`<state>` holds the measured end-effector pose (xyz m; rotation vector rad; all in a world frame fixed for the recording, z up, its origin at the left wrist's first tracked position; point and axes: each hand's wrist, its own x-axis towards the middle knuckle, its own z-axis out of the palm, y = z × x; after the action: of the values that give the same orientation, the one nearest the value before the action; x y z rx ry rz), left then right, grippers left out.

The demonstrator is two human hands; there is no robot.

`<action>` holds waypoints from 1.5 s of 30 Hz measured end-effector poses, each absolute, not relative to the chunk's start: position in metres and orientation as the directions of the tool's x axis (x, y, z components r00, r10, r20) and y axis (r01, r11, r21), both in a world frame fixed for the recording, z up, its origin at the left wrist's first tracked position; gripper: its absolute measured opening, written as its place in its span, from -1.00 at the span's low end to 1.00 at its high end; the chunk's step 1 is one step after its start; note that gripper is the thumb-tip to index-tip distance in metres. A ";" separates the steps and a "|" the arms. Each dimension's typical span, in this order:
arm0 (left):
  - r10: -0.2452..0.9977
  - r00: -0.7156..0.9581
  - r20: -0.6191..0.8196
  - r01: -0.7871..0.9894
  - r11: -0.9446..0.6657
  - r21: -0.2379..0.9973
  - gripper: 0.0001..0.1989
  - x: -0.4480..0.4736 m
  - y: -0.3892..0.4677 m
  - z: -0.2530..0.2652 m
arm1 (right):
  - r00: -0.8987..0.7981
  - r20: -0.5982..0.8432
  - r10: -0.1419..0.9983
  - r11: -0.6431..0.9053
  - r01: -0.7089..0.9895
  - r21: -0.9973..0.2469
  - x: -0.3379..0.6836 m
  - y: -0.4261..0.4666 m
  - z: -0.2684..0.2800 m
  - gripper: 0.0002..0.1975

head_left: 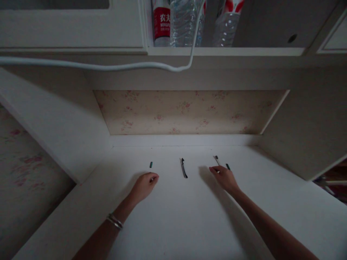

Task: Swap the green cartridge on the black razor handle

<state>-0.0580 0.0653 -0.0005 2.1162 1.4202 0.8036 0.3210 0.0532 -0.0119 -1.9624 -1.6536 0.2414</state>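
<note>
My left hand (145, 185) rests on the white desk (189, 216) with its fingers curled, just below a small green piece (151, 164); a silver bracelet (115, 220) circles its wrist. A thin black curved piece (184, 168) lies between the hands. My right hand (225, 177) lies flat with fingertips pointing left, touching or nearly touching a thin stick-like piece (217, 159). Beside that hand lies another small dark green piece (228, 166). Neither hand clearly holds anything.
The desk sits in a recess with floral wallpaper (184, 112) at the back and white side panels. Above, a shelf (225, 50) holds plastic water bottles (187, 21), and a white cable (108, 66) hangs across.
</note>
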 end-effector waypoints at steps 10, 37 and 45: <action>0.935 0.288 0.208 0.792 -0.354 0.497 -0.63 -0.099 0.153 -0.024 | -0.015 0.239 0.971 0.150 0.815 -0.559 0.231 0.035 -0.022 -0.65; 0.914 0.382 0.133 0.677 -0.375 0.634 -0.68 -0.100 0.164 -0.025 | 0.283 0.033 0.958 -0.236 0.853 -0.465 0.173 0.115 -0.013 -0.74; 0.971 0.185 0.149 0.462 -0.220 0.859 -0.54 -0.066 0.101 -0.016 | 0.296 -0.017 0.955 -0.188 0.561 -0.807 0.177 0.086 -0.007 -0.73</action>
<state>-0.0660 0.1011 -0.0157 1.7865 1.3518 0.9592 0.1768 0.0860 -0.0070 -1.8569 -1.3567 0.7072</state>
